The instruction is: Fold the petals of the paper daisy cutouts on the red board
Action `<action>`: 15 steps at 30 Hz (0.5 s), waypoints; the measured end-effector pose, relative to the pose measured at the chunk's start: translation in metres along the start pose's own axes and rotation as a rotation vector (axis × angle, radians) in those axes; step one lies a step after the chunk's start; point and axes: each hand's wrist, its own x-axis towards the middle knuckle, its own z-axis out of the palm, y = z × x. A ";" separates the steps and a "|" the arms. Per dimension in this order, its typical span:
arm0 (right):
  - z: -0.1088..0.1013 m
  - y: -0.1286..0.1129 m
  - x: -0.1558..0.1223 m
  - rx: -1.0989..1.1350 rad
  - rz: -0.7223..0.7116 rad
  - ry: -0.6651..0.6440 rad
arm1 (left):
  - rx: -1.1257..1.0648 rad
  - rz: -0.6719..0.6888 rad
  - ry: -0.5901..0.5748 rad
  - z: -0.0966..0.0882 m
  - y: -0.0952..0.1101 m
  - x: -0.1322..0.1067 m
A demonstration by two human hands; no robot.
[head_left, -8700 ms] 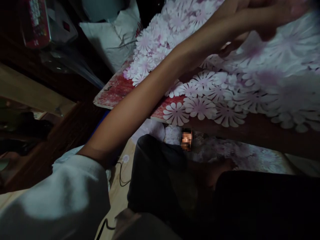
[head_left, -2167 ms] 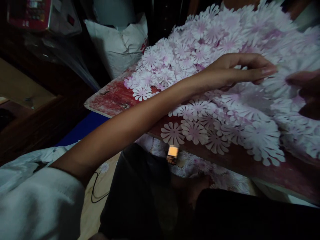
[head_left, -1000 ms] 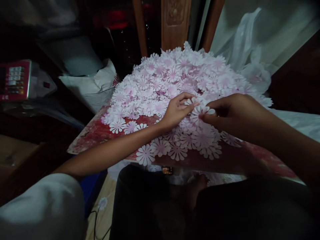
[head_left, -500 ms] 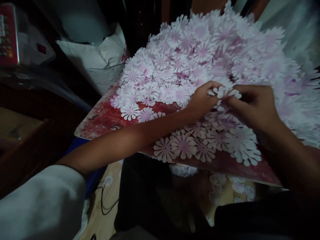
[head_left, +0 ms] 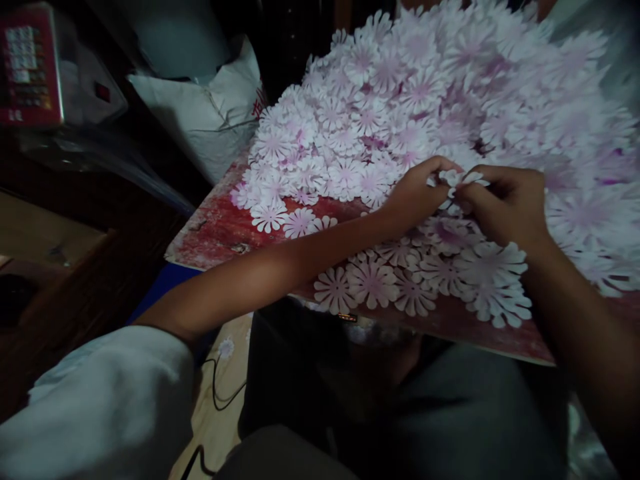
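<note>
Where the hands meet: a pale pink paper flower (head_left: 457, 179) is pinched between both grips, at the near edge of the heap.
Left hand (head_left: 417, 193): grip closed, fingers curled over the flower's left side.
Right hand (head_left: 505, 207): grip pressed together on the flower's right side.
Heap: paper flowers (head_left: 400, 113) piled on a worn red board (head_left: 210, 237).
Left of the board: a white sack (head_left: 200, 113) beyond a white sleeve (head_left: 100, 407).
</note>
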 end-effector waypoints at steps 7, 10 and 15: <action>-0.001 0.005 0.002 0.046 0.022 -0.042 | 0.013 -0.020 0.047 0.001 -0.001 0.000; -0.002 0.008 0.002 0.038 0.016 -0.061 | 0.036 -0.079 0.071 0.003 0.004 -0.001; -0.004 0.003 0.001 -0.045 0.012 -0.101 | 0.124 -0.052 0.099 0.004 0.016 -0.007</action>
